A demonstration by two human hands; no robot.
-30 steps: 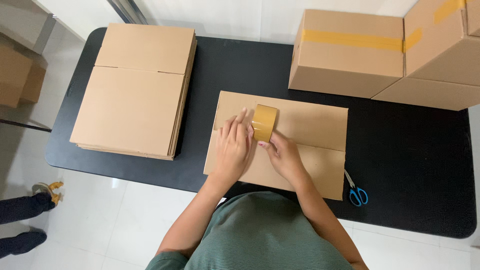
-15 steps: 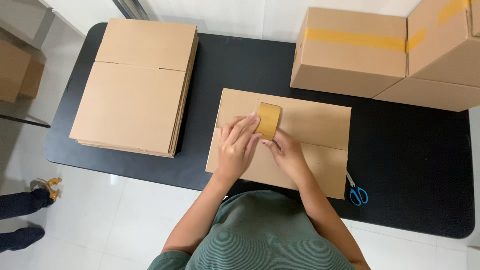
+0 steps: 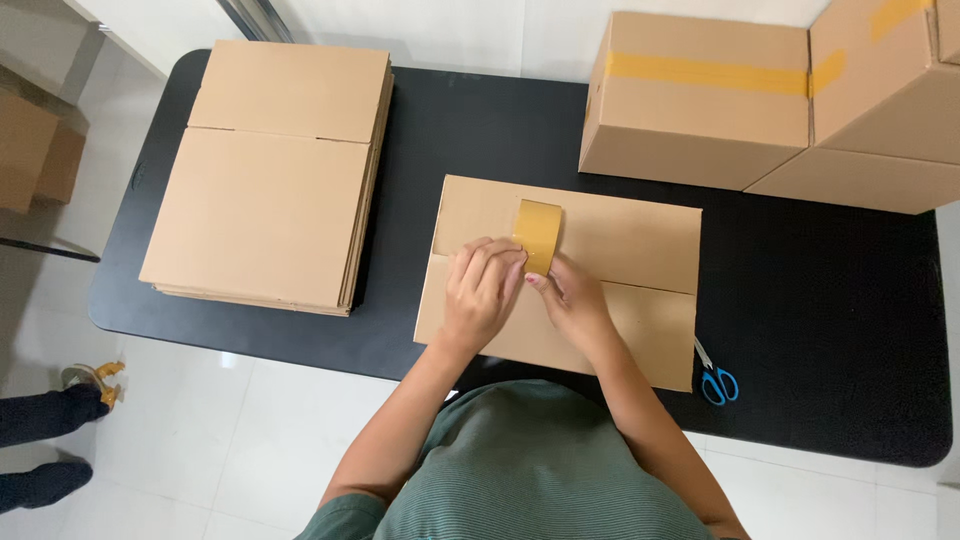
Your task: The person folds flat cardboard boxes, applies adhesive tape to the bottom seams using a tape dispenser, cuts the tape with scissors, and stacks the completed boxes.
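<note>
Under our hands runs the black table (image 3: pixel 480 130), reaching well out to both sides. Left of our left hand sits a stack of flattened cardboard boxes (image 3: pixel 265 180), well apart from it. Beyond our right hand and off to its right stand two sealed cartons (image 3: pixel 700 120), striped with yellow-brown tape.

Directly beneath both hands lies the flattened cardboard box (image 3: pixel 620 260), its long axis running left to right across us.

Our left hand (image 3: pixel 480 295) rests curled on that box, fingertips touching the roll of yellow-brown tape (image 3: pixel 537 235). Our right hand (image 3: pixel 570 300) pinches the roll's near edge between thumb and fingers. The roll stands on edge just past our fingertips, its broad band facing up at us, its long side pointing away from us.

Blue-handled scissors (image 3: pixel 715 378) lie right of our right wrist, beside the box's corner.
</note>
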